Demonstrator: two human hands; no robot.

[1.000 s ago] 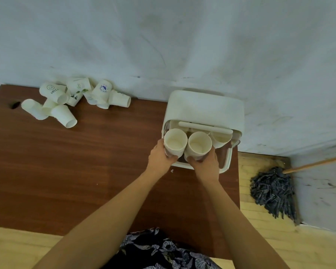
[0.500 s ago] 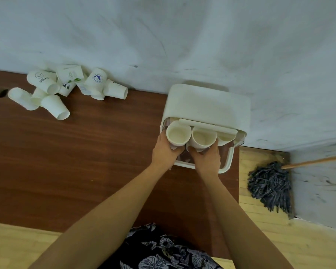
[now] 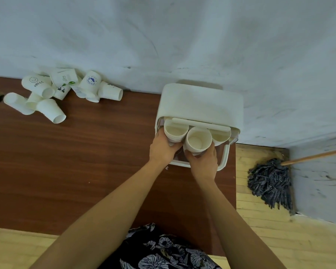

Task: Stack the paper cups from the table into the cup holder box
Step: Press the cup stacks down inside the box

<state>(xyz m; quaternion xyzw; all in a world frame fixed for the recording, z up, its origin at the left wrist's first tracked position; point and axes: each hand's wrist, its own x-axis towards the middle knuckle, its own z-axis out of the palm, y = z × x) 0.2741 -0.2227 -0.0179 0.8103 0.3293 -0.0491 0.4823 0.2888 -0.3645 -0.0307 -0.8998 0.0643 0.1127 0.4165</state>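
I am holding two stacks of paper cups at the front of the cup holder box (image 3: 200, 102). The box is white and is sitting at the back right part of the brown table (image 3: 85, 162), close to the wall (image 3: 163, 35). Its lid is covering the back part, and the front part is open.

My left hand (image 3: 162, 149) is wrapping its fingers around the left cup stack (image 3: 175, 132). That stack is sitting inside the box, at the left side, under the white bar. My right hand (image 3: 204, 162) is gripping the middle cup stack (image 3: 197, 140) from below. This stack is sticking out toward me more than the other one. The two stacks are touching each other. A third cup stack (image 3: 221, 137) is sitting in the box on the right, just beside the middle one. No hand is touching it.

More loose cups (image 3: 60, 92) are lying on their sides in a pile at the far left of the table, up against the wall. Some are showing small pictures and the word HELLO. They are well apart from the box.

A dark mop (image 3: 270, 181) is resting on the wooden floor to the right of the table.
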